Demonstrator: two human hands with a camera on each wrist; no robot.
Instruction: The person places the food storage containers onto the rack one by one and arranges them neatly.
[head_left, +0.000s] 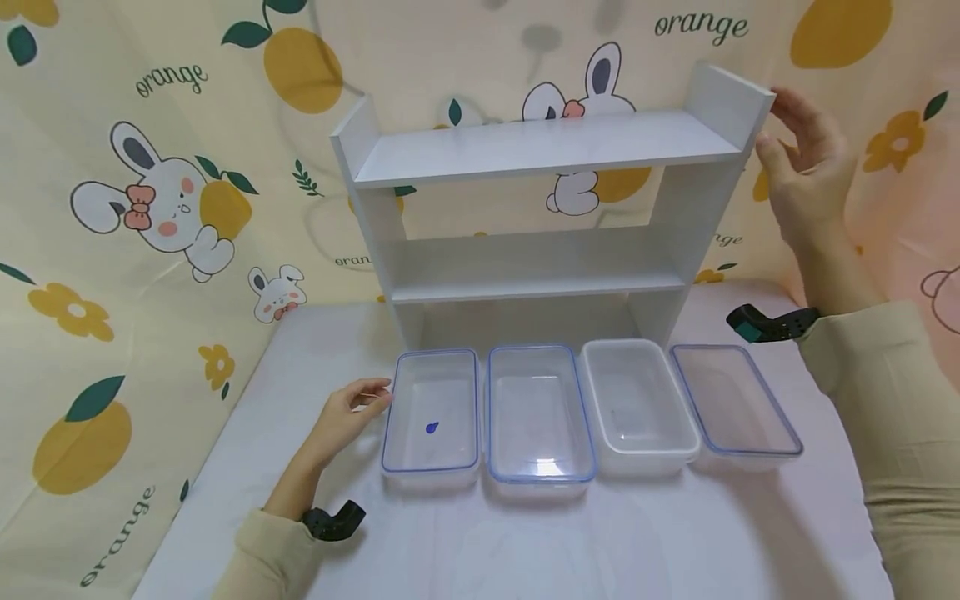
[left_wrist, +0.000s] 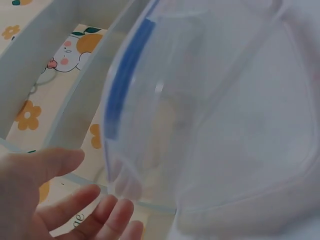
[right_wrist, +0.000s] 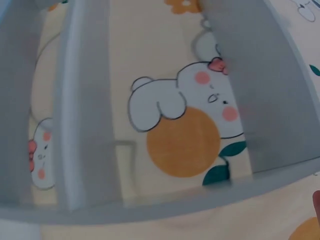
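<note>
A white shelf unit point(head_left: 540, 287) with two boards stands upright against the patterned cloth. Beside its upper right side panel is my right hand point(head_left: 813, 158), fingers loosely bent, thumb and fingertips at the panel's outer edge. Whether they press on it I cannot tell. In front of the shelf, a clear plastic food container point(head_left: 431, 387) with a blue rim and a small blue mark is leftmost in a row. My left hand point(head_left: 341, 421) is at its left side, fingers relaxed, fingertips close to the wall; in the left wrist view they curl round nothing.
Right of that container stand a second blue-rimmed container point(head_left: 540, 417), a whitish-rimmed one point(head_left: 637, 408) and another blue-rimmed one point(head_left: 738, 400). A white cloth covers the table point(head_left: 600, 546). Behind hangs a cloth point(head_left: 450, 50) printed with rabbits and oranges.
</note>
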